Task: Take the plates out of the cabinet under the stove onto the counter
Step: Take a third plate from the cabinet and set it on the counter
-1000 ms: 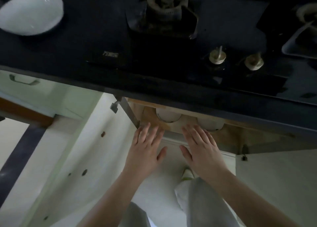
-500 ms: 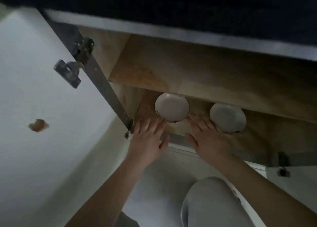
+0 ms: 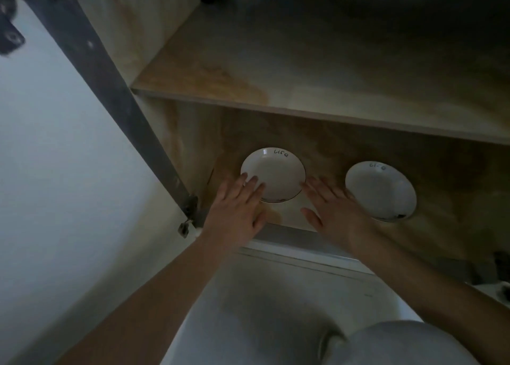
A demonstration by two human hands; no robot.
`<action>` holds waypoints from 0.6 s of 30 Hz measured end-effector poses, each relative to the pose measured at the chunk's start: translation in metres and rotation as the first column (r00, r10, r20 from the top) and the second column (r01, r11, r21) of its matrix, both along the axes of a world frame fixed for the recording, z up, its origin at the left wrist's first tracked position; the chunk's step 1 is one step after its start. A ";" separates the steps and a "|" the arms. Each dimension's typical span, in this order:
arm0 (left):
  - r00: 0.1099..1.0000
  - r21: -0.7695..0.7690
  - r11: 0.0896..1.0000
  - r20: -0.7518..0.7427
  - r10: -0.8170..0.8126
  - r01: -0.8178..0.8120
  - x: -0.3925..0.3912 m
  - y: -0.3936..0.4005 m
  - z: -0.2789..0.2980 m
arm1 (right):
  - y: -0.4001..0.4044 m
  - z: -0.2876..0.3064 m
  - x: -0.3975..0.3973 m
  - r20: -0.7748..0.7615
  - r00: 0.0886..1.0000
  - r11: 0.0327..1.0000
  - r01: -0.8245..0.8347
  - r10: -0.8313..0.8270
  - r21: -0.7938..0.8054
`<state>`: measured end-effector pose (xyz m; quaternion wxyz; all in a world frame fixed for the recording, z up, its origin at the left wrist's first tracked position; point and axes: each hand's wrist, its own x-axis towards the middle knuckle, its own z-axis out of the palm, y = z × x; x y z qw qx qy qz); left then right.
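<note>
Head view: both flat hands flank left plate [image 3: 273, 174].

Both arms extended forward; left hand [image 3: 238, 209] and right hand [image 3: 335, 213] flat, fingers straight, apparently gripping nothing.

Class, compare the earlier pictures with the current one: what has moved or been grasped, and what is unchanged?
Both hands have reached forward into the cabinet. The left hand now has fingertips over the left plate; the right hand lies flat between it and the right plate. Neither plate is gripped. Both plates remain on the bottom shelf.
</note>
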<state>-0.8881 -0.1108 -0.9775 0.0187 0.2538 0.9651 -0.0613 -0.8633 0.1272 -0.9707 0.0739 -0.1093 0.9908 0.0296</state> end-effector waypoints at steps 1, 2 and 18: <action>1.000 -0.008 1.000 0.001 -0.012 0.012 -0.002 0.000 -0.006 | 0.001 -0.005 -0.003 0.000 1.000 1.000 -0.011 0.011 0.005; 1.000 -0.017 1.000 0.004 -0.017 0.017 -0.004 0.000 -0.012 | 0.001 -0.009 -0.006 0.005 1.000 1.000 -0.024 0.024 -0.002; 0.933 0.112 0.962 0.293 0.207 -0.249 -0.061 0.015 -0.090 | 0.000 -0.107 -0.073 0.135 0.988 0.983 0.101 -0.081 -0.152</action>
